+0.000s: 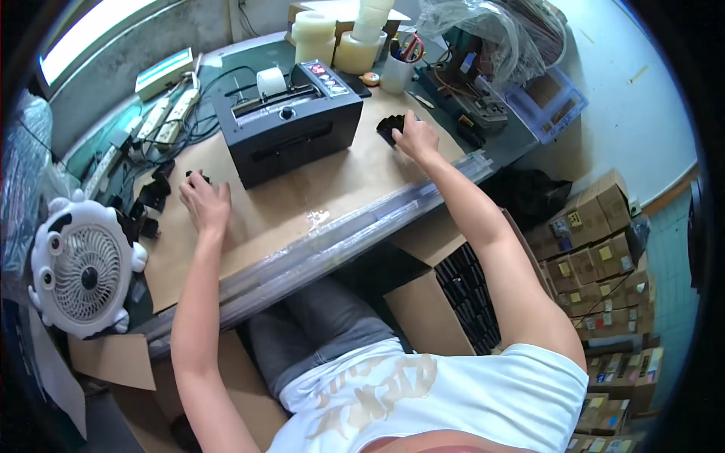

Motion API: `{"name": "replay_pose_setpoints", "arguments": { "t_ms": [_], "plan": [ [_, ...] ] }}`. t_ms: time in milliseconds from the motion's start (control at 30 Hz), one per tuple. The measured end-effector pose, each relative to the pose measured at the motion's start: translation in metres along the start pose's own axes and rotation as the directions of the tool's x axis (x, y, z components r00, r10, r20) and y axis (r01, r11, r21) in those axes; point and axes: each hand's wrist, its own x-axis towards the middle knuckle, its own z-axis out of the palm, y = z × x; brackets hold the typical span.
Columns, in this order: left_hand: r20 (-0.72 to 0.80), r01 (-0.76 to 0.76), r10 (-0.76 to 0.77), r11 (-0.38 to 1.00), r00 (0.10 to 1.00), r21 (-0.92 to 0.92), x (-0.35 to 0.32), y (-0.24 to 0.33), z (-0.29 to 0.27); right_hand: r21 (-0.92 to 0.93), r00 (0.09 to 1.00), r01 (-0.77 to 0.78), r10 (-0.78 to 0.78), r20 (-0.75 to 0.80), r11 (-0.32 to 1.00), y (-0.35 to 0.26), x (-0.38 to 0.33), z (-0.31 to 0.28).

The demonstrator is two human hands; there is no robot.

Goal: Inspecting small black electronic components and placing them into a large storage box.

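Observation:
My left hand rests on the brown paper-covered table, its fingers curled around a small black part. More black parts lie just left of it. My right hand reaches to the right of a black tape dispenser machine and grips another black part. The machine stands between my two hands, with a white tape roll on top.
Large tape rolls and a white cup of pens stand behind the machine. Power strips lie at the back left, a white fan at the left. Clear tubes line the table's front edge. Stacked cartons sit at the right.

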Motion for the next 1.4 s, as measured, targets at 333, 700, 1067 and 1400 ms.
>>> {"name": "replay_pose_setpoints", "arguments": {
  "t_ms": [333, 700, 1067, 1400],
  "plan": [
    [0.361, -0.043, -0.034, 0.978, 0.932, 0.205, 0.043, -0.008, -0.034, 0.363, 0.844, 0.468, -0.285, -0.455, 0.806, -0.077, 0.012, -0.027],
    [0.863, 0.806, 0.313, 0.332, 0.396, -0.490, -0.020, 0.029, -0.136, 0.398, 0.713, 0.621, -0.276, -0.644, 0.675, -0.100, -0.001, -0.020],
    [0.873, 0.953, 0.425, 0.071, 0.239, -0.295, -0.031, 0.082, -0.051, 0.598, 0.671, -0.742, -0.343, 0.657, -0.305, -0.148, -0.058, -0.022],
    [0.847, 0.962, 0.459, -0.095, 0.269, -0.254, -0.029, 0.070, -0.054, 0.855, 0.791, -0.500, -0.473, 0.388, -0.136, -0.165, -0.099, -0.015]
  ]
}}
